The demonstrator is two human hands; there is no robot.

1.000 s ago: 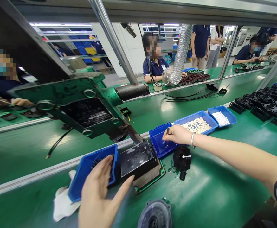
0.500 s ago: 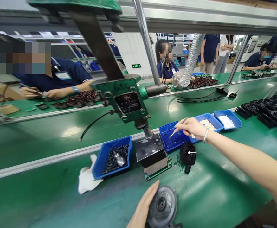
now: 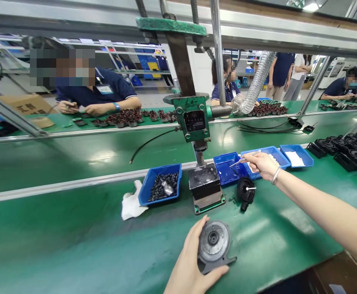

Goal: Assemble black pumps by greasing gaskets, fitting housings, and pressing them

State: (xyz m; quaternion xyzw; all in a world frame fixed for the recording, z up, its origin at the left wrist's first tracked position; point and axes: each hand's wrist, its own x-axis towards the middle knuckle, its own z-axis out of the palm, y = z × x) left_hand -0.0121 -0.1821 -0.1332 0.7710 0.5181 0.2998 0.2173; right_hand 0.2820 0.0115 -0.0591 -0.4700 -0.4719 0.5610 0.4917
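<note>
My left hand [image 3: 188, 263] is wrapped round a round dark grey pump cover [image 3: 213, 244] and holds it just above the green bench near its front edge. My right hand [image 3: 262, 164] pinches a thin pair of tweezers [image 3: 239, 161], tips reaching over a small blue tray [image 3: 226, 171]. A black pump body [image 3: 246, 192] with a white pin sticking out stands just below my right wrist. Between my hands sits the black block [image 3: 205, 187] of a green hand press [image 3: 193, 120].
A blue tray of small black parts [image 3: 160, 188] lies left of the press, beside a white cloth [image 3: 130, 204]. Blue trays of white beads [image 3: 275, 155] and a white packet [image 3: 297, 156] stand right. Black housings [image 3: 346, 149] crowd the far right. Other people work across the green conveyor.
The view pulled back and up. My left hand left the blue tray, went to the grey cover and lifted it. My right hand raised the tweezers over the small tray.
</note>
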